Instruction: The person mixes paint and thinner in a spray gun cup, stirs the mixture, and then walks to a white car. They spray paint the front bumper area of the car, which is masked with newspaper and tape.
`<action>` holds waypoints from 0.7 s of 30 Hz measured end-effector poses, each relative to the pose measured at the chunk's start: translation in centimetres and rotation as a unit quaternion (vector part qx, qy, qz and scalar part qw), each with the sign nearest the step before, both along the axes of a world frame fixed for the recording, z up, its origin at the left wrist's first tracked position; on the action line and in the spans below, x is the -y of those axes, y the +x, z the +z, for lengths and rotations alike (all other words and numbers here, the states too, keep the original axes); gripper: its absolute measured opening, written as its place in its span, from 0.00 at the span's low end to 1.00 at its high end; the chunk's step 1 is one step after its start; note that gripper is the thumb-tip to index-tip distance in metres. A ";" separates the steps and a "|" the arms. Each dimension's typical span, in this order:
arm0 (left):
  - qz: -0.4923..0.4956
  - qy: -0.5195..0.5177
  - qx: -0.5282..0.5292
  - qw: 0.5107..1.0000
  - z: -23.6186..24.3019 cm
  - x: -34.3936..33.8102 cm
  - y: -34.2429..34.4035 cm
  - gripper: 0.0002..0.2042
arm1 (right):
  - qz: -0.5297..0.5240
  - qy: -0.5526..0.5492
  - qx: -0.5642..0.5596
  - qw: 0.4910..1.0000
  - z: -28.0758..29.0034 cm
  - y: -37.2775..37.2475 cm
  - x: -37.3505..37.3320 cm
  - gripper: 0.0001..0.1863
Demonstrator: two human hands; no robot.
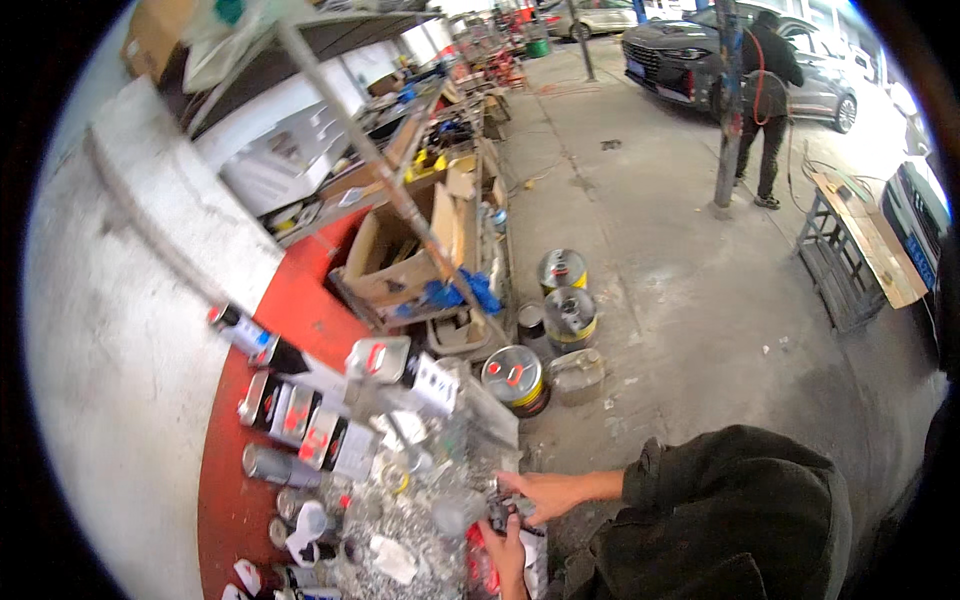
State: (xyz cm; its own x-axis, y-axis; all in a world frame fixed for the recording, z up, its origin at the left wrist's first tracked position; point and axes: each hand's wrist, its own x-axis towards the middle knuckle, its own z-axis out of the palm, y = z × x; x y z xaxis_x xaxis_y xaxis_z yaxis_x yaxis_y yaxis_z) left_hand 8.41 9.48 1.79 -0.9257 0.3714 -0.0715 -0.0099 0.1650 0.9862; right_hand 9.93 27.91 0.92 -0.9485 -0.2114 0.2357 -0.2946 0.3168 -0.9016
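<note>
Both my hands meet at the right edge of a cluttered, paint-spattered bench (440, 560). My left hand (508, 552) comes up from the lower edge, its fingers closed around a small dark metallic object (507, 512) of a kind I cannot make out. From the right, my right hand (548, 494) reaches over the same object, fingers curved against it and partly hidden. A translucent plastic cup (457, 512) is just left of the object; whether the two are joined is unclear. Below my hands lies a red and white package (482, 565).
Metal cans (335, 440) line the bench's wall side, with a taller rectangular can (385, 360) behind. Several drums (515, 380) and a plastic jug (577, 376) stand on the floor beyond. Farther off are a shelf post (390, 185), a person (768, 100), a dark car (680, 60) and a stand (850, 250).
</note>
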 end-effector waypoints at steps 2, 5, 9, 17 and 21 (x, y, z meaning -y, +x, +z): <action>-0.055 -0.040 -0.036 0.997 1.5 -7.4 0.9 0.20 | -0.086 0.054 0.110 0.989 2.5 2.4 -5.7 0.53; -0.171 -0.012 -0.006 0.985 -1.4 -18.0 1.8 0.23 | -0.189 0.123 0.162 0.961 1.3 5.6 -15.1 0.44; -0.259 0.030 0.010 0.965 -4.1 -32.1 5.2 0.28 | -0.303 0.154 0.162 0.926 -1.8 10.9 -27.9 0.23; -0.542 0.027 0.031 0.840 -1.9 -52.5 9.8 0.30 | -0.549 0.018 0.078 0.832 -1.1 22.2 -44.2 0.18; -0.607 0.041 0.042 0.793 -2.3 -59.9 10.9 0.23 | -0.610 -0.015 0.063 0.790 -3.9 26.1 -49.1 0.15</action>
